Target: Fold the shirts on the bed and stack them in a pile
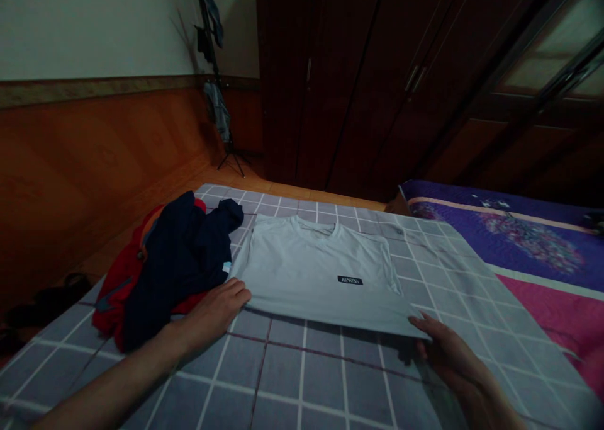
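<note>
A light grey shirt (316, 272) lies on the checked grey cloth (283, 379), its collar toward the far side and a small black label on its front. The shirt's near edge is a straight fold, slightly raised at the right. My left hand (221, 304) grips the near left corner with fingers closed. At the near right corner, my right hand (443, 348) pinches the fabric between thumb and fingers. A dark navy garment (184, 260) lies heaped on a red one (113, 291), just left of the shirt.
Beyond the checked surface stand a dark wooden wardrobe (349, 84) and a thin rack (229, 147) with hanging clothes. A purple and pink flowered bedding (500, 235) is at the right. Dark items (47, 301) lie low at the left.
</note>
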Available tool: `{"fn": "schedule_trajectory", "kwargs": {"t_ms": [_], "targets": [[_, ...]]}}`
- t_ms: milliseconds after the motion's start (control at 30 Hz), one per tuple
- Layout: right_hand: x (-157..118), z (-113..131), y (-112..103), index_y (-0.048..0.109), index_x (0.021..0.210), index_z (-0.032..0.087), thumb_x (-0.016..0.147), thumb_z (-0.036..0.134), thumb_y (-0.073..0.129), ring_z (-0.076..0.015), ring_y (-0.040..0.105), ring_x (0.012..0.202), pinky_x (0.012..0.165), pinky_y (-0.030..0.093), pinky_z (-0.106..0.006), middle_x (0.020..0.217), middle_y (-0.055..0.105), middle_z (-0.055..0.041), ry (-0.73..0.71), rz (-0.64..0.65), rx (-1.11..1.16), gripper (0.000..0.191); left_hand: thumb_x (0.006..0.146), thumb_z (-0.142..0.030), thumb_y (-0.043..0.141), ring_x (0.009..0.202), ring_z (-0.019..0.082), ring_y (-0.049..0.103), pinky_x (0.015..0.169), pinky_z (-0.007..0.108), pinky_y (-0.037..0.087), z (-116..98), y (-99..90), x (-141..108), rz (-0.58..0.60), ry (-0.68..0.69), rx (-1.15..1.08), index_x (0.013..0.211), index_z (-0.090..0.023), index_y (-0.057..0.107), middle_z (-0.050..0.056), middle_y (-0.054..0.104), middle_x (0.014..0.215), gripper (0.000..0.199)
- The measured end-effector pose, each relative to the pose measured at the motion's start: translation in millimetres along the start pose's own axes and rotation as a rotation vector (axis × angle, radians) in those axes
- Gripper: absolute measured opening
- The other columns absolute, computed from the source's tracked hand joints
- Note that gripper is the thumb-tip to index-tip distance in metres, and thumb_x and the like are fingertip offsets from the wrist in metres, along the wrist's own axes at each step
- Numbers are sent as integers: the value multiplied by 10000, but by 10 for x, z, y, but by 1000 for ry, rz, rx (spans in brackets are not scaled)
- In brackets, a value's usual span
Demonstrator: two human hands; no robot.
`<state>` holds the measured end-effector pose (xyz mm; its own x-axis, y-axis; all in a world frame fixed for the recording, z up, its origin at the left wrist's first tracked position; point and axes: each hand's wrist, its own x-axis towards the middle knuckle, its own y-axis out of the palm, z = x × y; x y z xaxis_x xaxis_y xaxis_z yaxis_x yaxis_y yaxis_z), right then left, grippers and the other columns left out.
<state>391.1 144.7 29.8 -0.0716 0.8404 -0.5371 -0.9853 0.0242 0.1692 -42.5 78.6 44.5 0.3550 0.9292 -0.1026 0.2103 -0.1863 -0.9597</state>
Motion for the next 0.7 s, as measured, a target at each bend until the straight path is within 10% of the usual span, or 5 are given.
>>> {"fn": "schedule_trajectory", "kwargs": {"t_ms": [233, 433, 700], "targets": [[-225, 169, -466, 627, 831, 195, 527, 254, 828, -68, 456, 423, 372, 406, -181, 684, 618, 20, 3, -114, 24, 370, 643, 65, 391, 910, 159, 533, 776, 250, 413, -459, -231, -204, 158, 156, -249, 836, -213, 543, 1, 575, 904, 370], [-318, -107, -614, 640, 996, 172, 590, 360, 805, -117, 543, 454, 418, 434, -211, 620, 639, 6, 67, -233, -169, 477, 863, -110, 516, 894, 152, 554, 804, 245, 423, -783, -212, -99, 164, 289, -271, 831, -213, 546, -9, 610, 901, 112], [-248, -83, -525, 681, 927, 177, 591, 449, 758, -243, 671, 676, 609, 538, -321, 739, 710, -51, 60, -258, -308, 439, 918, -459, 469, 1355, 295, 318, 1110, 441, 265, -1341, 351, 531, -45, 725, -131, 1358, -131, 409, 150, 413, 1438, 551]]}}
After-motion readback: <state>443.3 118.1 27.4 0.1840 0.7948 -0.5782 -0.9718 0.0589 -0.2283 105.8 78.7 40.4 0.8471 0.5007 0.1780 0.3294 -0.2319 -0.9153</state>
